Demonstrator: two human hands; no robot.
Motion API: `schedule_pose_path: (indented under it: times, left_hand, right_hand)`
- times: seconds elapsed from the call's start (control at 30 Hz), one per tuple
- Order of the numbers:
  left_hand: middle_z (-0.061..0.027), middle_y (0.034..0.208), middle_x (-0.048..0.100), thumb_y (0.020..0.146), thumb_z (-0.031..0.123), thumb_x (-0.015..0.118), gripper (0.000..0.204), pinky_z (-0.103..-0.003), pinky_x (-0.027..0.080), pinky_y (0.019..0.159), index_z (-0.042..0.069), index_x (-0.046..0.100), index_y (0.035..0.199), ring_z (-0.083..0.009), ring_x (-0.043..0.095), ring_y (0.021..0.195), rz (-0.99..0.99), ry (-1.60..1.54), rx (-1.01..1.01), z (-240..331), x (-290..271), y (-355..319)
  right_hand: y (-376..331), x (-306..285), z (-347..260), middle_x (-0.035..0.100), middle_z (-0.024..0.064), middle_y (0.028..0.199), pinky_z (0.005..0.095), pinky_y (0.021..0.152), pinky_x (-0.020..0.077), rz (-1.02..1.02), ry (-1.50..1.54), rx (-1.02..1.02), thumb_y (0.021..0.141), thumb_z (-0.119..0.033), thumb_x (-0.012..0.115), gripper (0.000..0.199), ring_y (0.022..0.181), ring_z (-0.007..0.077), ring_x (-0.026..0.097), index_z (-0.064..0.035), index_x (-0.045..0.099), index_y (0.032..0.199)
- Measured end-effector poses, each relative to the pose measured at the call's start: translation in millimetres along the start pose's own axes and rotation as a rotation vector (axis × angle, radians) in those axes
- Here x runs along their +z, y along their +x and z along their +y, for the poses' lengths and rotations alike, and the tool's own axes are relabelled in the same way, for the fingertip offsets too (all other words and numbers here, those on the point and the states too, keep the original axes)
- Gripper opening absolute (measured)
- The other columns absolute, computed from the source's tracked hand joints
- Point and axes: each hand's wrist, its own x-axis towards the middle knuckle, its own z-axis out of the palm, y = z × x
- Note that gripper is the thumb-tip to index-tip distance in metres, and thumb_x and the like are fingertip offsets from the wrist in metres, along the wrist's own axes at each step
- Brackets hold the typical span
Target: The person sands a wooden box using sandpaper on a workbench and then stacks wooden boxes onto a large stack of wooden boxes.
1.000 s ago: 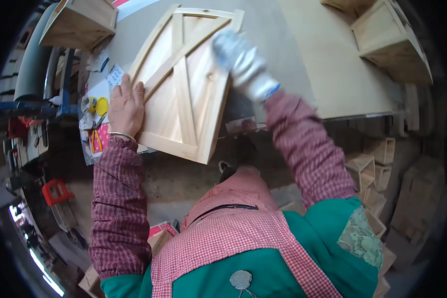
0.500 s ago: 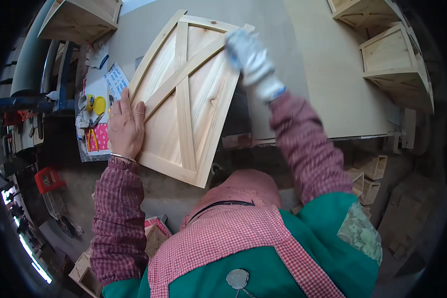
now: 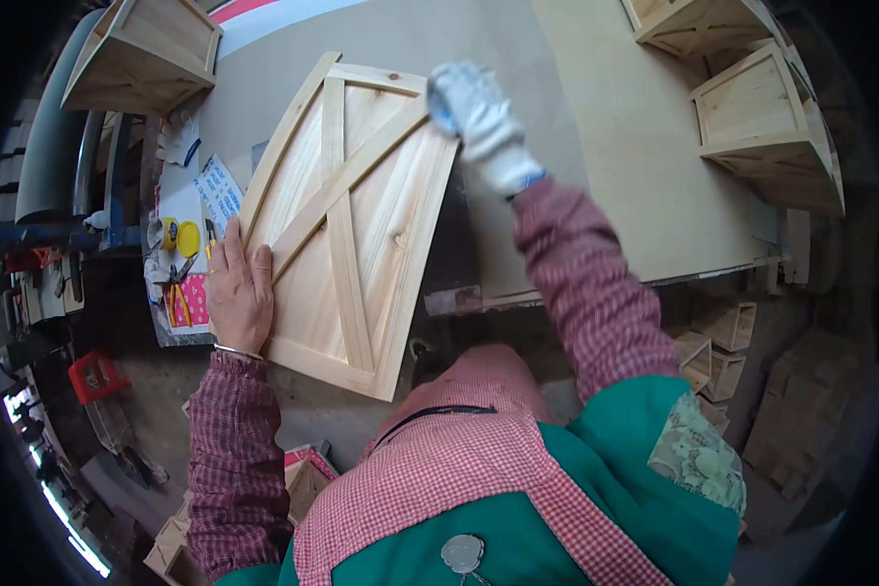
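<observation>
A pale wooden panel with a curved top, framed edges, an upright strip and a diagonal brace lies tilted on the worktable, its lower end jutting past the front edge. Flat along its left edge rests my bare left hand, fingers stretched and thumb apart on the wood. My right hand, in a white knitted glove, is closed at the panel's top right corner and covers it. Whatever it may hold is hidden beneath the glove.
Wooden crates stand at the table's back left and back right. Left of the panel lie yellow-handled pliers, a yellow lid and a handwritten sheet. A red stool and more wooden boxes are below the table.
My gloved right hand has slid along the panel's right edge to its top corner. My left hand stays on the left edge. The whole view has shifted, lowering the table in the picture.
</observation>
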Motion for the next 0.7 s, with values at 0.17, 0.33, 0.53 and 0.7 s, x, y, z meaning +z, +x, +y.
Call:
schedule_pose_path:
  times: [0.17,0.33,0.53,0.7]
  left_hand:
    - [-0.0246,0.122,0.050,0.097,0.034,0.046,0.053,-0.043,0.042,0.093,0.002,0.039,0.138,-0.0404,0.052,0.109,-0.037,-0.044,-0.029,-6.7,-1.4,-9.7]
    - [-0.0240,0.121,0.051,0.097,0.032,0.046,0.052,-0.042,0.044,0.091,0.002,0.038,0.139,-0.0385,0.053,0.107,0.001,-0.029,-0.004,-8.4,-4.5,-10.8]
    - [-0.0233,0.121,0.050,0.098,0.032,0.045,0.051,-0.041,0.042,0.091,0.003,0.037,0.139,-0.0374,0.052,0.107,-0.055,-0.051,-0.018,1.7,-6.5,-3.2]
    - [-0.0225,0.120,0.051,0.099,0.032,0.043,0.051,-0.041,0.040,0.093,0.003,0.036,0.140,-0.0370,0.050,0.109,-0.065,-0.066,-0.072,1.7,-11.8,-9.7]
  right_hand:
    - [-1.7,-31.3,-68.4,0.055,0.0150,0.122,0.0433,0.108,0.0310,-0.533,-0.011,0.117,0.079,-0.003,0.051,0.042,0.124,0.0327,0.046,-0.0050,0.053,0.121]
    - [-53.3,-30.7,-91.8,0.052,0.0161,0.126,0.0450,0.107,0.0316,-0.211,0.225,-0.135,0.077,-0.003,0.054,0.043,0.125,0.0325,0.044,-0.0033,0.051,0.120]
    - [-5.0,-9.5,-19.6,0.053,0.0165,0.124,0.0454,0.105,0.0336,-0.268,-0.199,0.152,0.075,-0.005,0.054,0.044,0.124,0.0330,0.045,-0.0038,0.052,0.120]
    - [-36.7,-42.3,-77.5,0.052,0.0160,0.125,0.0447,0.103,0.0348,-0.543,0.334,-0.189,0.077,-0.004,0.052,0.047,0.122,0.0334,0.047,-0.0042,0.049,0.124]
